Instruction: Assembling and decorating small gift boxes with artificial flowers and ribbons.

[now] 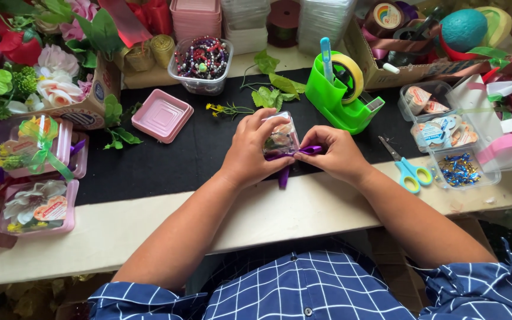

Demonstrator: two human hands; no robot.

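Both hands pinch a purple ribbon (294, 155) around a small clear box (281, 137) of flowers, on the black mat (167, 166).

Left hand (250, 151) steadies the box; right hand (334, 153) grips ribbon. Nearby, a clear tub (201, 62) holds beads.

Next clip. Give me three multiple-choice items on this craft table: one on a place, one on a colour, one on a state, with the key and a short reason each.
1. Where do the scissors lie?
A. right of the right hand
B. inside the bead tub
C. on the pink tray

2. What colour is the ribbon at the small clear box?
A. green
B. purple
C. yellow

3. How is the clear box held?
A. lying untouched
B. by one hand only
C. between both hands

Key:
1 A, the scissors lie on the table edge beyond the right hand.
2 B, the ribbon across the box is purple.
3 C, the left hand grips the box while the right hand pinches the ribbon against it.
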